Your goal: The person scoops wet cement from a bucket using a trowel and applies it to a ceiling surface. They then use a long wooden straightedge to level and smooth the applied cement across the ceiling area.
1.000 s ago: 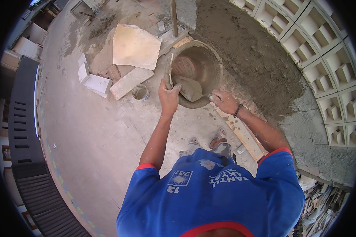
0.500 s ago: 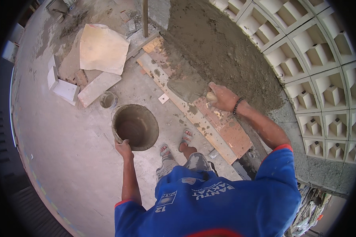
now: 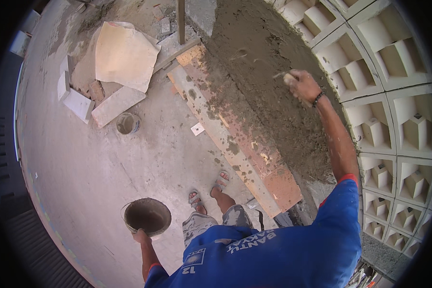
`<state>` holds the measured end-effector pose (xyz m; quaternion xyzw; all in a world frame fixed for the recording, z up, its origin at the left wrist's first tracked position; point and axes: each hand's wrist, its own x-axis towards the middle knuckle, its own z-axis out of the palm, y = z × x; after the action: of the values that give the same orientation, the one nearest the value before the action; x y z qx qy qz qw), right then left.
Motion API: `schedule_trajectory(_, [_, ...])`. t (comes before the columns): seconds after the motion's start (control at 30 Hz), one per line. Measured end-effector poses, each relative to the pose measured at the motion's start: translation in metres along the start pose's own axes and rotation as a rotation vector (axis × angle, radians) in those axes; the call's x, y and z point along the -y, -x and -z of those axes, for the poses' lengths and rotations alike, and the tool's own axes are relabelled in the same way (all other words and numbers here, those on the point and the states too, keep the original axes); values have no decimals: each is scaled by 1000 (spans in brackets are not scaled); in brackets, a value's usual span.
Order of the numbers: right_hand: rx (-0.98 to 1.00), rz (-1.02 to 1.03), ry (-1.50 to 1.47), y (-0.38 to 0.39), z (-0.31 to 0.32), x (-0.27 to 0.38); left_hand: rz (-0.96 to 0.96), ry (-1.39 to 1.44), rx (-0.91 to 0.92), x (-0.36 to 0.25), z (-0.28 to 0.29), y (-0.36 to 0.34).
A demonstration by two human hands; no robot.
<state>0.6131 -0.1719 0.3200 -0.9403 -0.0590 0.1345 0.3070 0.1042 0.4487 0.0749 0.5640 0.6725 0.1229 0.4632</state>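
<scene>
My left hand (image 3: pixel 141 236) grips the rim of a mortar-coated bucket (image 3: pixel 147 216), held low beside my legs at lower left, with dark grey residue inside. My right hand (image 3: pixel 304 86) is closed on the pale handle of a trowel (image 3: pixel 288 78), out over a band of wet grey mortar (image 3: pixel 273 120) along the wall. The trowel's blade is blurred against the mortar. Below the band runs a long board (image 3: pixel 228 139) of pink and pale strips, spattered with mortar.
A wall of white breeze blocks (image 3: pixel 393 55) curves along the right. At upper left lie a creased paper sheet (image 3: pixel 124 55), white blocks (image 3: pixel 77 103), a pale slab (image 3: pixel 116 108) and a small pail (image 3: pixel 127 123). A wooden post (image 3: pixel 181 21) stands at the top; my sandalled feet are below.
The bucket has moved from in front of me down to my lower left. My right hand has lifted the trowel out of it and carried it up and right over the wet mortar.
</scene>
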Motion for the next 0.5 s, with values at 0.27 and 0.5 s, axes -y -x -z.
schedule_trajectory(0.27, [-296, 12, 213, 21, 65, 78, 211, 352, -94, -16, 60, -61])
schedule_trajectory(0.5, [67, -27, 314, 93, -190, 10, 114, 416, -88, -106, 38, -100])
